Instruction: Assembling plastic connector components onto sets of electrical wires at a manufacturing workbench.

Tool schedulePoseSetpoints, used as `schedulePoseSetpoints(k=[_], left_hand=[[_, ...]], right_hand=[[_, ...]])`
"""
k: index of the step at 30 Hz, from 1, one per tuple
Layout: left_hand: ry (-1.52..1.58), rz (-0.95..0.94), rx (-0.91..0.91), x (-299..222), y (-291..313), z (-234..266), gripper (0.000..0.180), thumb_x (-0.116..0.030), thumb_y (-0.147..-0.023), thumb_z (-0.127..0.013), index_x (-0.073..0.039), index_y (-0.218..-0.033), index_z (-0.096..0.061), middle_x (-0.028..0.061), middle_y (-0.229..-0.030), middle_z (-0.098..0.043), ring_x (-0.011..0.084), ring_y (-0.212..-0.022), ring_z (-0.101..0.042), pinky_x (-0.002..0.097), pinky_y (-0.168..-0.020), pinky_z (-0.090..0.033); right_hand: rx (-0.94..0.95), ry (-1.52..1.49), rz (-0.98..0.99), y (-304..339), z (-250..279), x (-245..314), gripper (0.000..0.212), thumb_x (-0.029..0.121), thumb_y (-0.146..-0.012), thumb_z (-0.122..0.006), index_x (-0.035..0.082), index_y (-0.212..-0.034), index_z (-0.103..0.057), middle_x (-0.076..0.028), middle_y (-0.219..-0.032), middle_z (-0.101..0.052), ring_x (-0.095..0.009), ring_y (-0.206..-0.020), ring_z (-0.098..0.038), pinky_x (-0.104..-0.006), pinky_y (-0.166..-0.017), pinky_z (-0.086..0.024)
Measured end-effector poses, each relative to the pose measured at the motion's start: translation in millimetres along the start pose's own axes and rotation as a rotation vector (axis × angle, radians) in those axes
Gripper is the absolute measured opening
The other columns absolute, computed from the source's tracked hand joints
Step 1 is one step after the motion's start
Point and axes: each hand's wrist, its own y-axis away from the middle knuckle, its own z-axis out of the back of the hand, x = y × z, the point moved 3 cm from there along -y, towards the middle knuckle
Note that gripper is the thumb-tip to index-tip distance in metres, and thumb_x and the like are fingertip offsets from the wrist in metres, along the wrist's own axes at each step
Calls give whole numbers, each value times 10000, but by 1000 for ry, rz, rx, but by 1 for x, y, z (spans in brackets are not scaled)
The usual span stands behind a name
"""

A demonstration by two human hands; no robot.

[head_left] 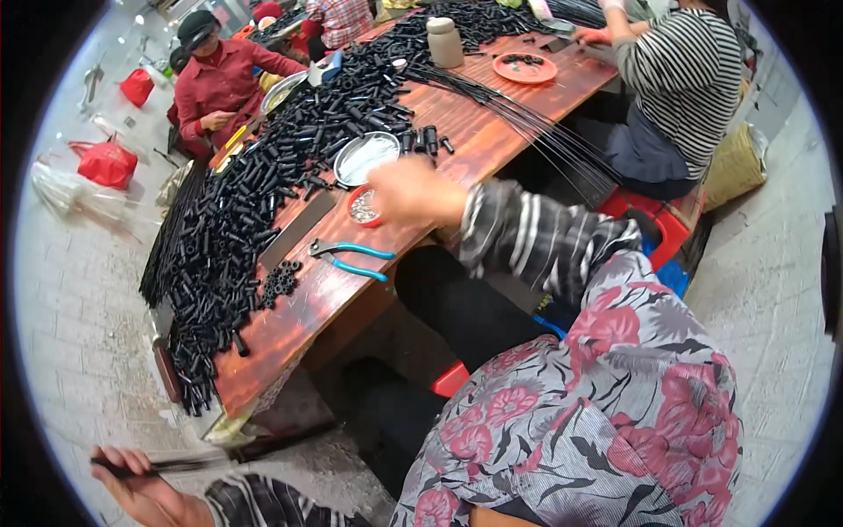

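Observation:
At the lower left, off the table's edge, my left hand [145, 492] is closed around a thin black rod [198, 463] with a thicker dark end. The rod is blurred and points right, toward the table's corner. Over the table's near edge is my right hand [413, 191], smeared by motion, so its fingers and anything in them cannot be made out. Right beside it stands a small red dish [363, 207] of small silvery pieces. Just behind that is a round metal dish [367, 158] with whitish contents.
A big heap of short black tubes [228, 220] covers much of the wooden table [290, 312]. Blue-handled pliers [351, 259] and a flat metal bar [299, 230] lie near its front edge. Long black rods [527, 123] jut out at the right. Two co-workers [219, 83] [680, 79] sit nearby.

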Motion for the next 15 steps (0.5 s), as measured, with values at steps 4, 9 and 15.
schedulePoseSetpoints(k=[4,9,15], left_hand=[[-791,-154,-285,33,62,55,93,8,-748,-443,36,-828,-479,99,-735,-466,184,-660,-441,287,-579,-392],[-592,688,-353,157,135,28,208,-250,-855,-508,-77,-740,-505,-9,-578,-440,70,-462,-379,204,-422,-309],[-398,915,-483,244,208,38,265,-237,-821,-561,-97,-616,-470,-14,-473,-407,71,-388,-372,220,-368,-294]], right_hand=[[-256,338,-440,20,67,-125,277,250,-675,-547,22,-809,-630,-212,-876,-593,-342,-850,-564,-437,-716,-450],[-61,403,-839,38,56,-183,704,561,-658,-605,7,-1084,-520,-192,-1162,-471,-367,-1094,-417,-500,-886,-333],[-355,560,-377,49,54,-176,296,341,-754,-523,65,-790,-625,-150,-803,-597,-343,-797,-574,-442,-655,-459]])
